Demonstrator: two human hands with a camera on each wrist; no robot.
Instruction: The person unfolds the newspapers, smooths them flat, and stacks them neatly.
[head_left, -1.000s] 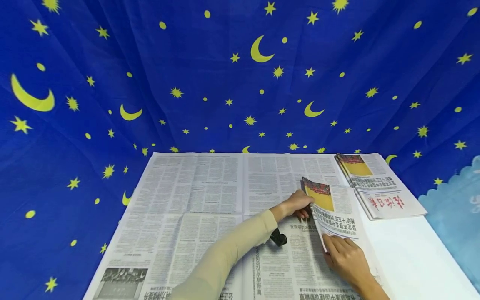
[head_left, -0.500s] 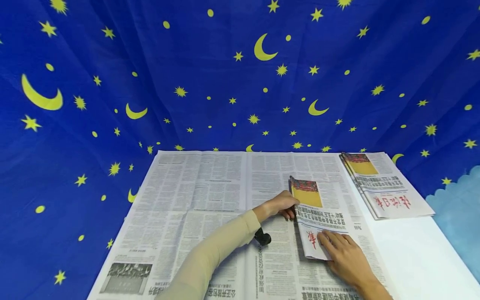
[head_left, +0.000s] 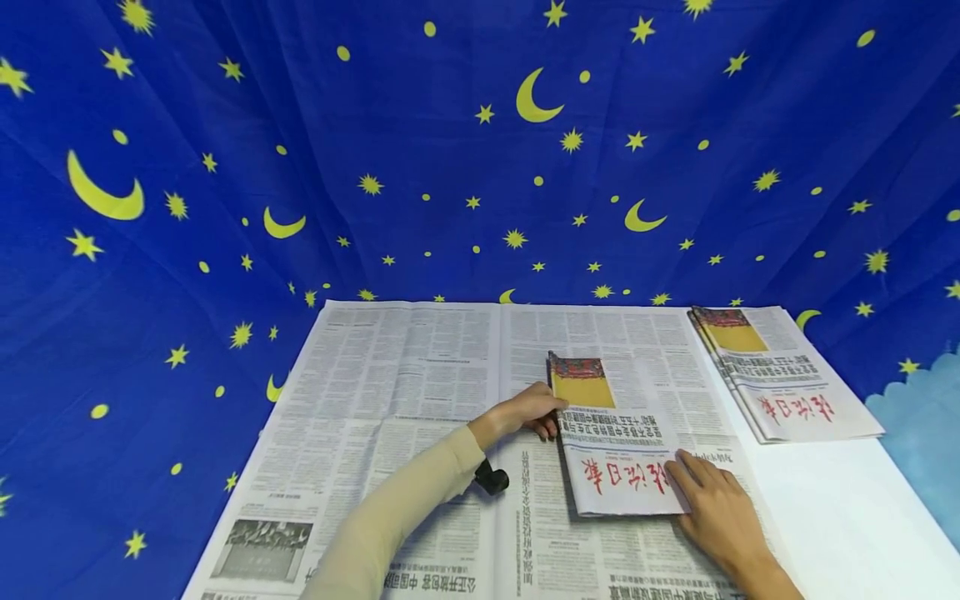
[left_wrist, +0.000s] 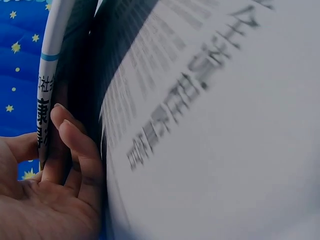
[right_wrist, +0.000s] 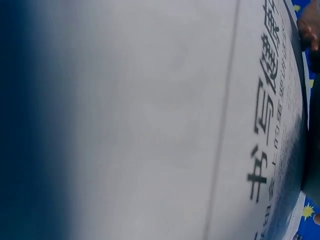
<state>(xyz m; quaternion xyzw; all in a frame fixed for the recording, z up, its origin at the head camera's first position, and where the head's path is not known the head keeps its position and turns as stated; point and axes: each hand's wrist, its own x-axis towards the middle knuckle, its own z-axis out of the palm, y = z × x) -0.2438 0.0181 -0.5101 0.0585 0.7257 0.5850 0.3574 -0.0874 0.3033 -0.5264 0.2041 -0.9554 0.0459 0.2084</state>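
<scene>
I see one folded newspaper with a red masthead (head_left: 611, 446) on the spread sheets: my left hand (head_left: 525, 410) grips its left edge, my right hand (head_left: 712, 500) presses flat-fingered beside its right corner.

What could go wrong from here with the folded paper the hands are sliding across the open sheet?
The folded newspaper lies on the spread newspaper; dragging it could wrinkle or shift that loose sheet. The left hand only pinches the folded edge, and the right hand rests flat at a corner, so the layers might fan open. The stack sits near the table's right edge.
</scene>
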